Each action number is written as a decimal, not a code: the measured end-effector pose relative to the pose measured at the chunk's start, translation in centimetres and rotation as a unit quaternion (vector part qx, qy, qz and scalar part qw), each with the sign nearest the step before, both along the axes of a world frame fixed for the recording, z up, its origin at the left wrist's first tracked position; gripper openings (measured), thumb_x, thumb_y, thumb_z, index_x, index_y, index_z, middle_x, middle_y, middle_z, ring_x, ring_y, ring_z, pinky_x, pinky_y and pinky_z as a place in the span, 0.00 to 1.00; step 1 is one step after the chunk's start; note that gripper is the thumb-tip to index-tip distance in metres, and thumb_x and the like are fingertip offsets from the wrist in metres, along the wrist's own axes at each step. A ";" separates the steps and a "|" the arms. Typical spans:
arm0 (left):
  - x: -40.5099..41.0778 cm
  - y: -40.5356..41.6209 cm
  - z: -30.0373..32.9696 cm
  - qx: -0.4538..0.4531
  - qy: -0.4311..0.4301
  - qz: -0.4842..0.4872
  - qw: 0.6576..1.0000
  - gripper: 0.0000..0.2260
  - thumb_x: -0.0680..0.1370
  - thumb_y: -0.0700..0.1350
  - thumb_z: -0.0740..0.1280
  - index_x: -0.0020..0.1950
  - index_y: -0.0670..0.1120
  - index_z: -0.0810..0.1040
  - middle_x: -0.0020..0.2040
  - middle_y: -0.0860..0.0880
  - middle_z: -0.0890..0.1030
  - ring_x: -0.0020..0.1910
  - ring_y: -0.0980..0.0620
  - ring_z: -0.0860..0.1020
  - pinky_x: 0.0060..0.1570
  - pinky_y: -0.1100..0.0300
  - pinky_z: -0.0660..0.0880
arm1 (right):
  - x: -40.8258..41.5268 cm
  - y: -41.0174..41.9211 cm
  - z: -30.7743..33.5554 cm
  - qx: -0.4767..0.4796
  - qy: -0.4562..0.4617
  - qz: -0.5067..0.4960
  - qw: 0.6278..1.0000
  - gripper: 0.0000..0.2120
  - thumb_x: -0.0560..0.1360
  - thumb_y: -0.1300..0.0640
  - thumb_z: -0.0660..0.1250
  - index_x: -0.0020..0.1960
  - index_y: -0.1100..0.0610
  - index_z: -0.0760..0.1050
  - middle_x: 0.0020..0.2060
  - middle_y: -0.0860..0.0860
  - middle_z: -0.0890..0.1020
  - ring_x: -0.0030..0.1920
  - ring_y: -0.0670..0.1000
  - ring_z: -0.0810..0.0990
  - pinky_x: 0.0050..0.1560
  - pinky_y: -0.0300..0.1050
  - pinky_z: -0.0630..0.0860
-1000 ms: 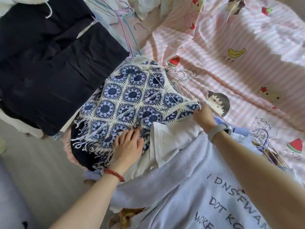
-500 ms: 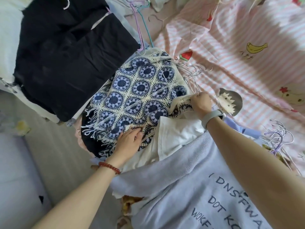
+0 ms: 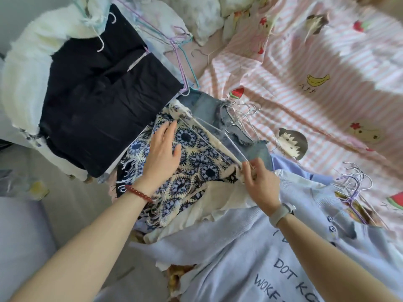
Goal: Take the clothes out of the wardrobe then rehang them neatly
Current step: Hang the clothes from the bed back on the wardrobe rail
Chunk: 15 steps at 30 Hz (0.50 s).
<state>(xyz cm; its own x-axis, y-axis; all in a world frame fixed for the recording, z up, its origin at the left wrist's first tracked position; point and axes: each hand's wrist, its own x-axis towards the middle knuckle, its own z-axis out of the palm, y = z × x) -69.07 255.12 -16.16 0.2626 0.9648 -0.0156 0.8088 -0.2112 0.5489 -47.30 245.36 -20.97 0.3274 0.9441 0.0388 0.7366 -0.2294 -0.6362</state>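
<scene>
left hand (image 3: pixel 162 149) shifted up crochet top (image 3: pixel 192 153), hanger (image 3: pixel 220 138) running diagonally

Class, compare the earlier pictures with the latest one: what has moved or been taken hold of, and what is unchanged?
The left hand slid up the crochet top, away from its fringe, and lies flat. The top was pulled aside, uncovering denim. The right hand keeps its grip on the top's corner at the white hanger. The black garment is unmoved.

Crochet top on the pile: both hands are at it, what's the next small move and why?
Probably lift it clear by the hanger. The left hand lies flat on the crochet top, while the right hand pinches its corner where the white hanger arm ends. It looks hung already, but lies over the denim piece and other clothes.
</scene>
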 end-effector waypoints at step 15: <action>-1.9 4.7 0.2 -0.028 0.295 -0.122 0.947 0.14 0.82 0.47 0.49 0.55 0.45 0.72 0.50 0.46 0.75 0.52 0.46 0.73 0.54 0.52 0.65 | 2.3 -1.3 2.1 0.102 -0.107 0.078 0.986 0.30 0.77 0.40 0.48 0.33 0.60 0.74 0.19 0.50 0.74 0.18 0.50 0.71 0.18 0.41 0.69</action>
<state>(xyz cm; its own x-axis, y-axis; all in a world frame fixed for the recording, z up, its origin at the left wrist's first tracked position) -71.00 259.78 -15.95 0.4066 0.8701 -0.2784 0.9094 -0.4146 0.0323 -44.98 244.05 -18.91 0.1417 0.9478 0.2855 0.8755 0.0146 -0.4830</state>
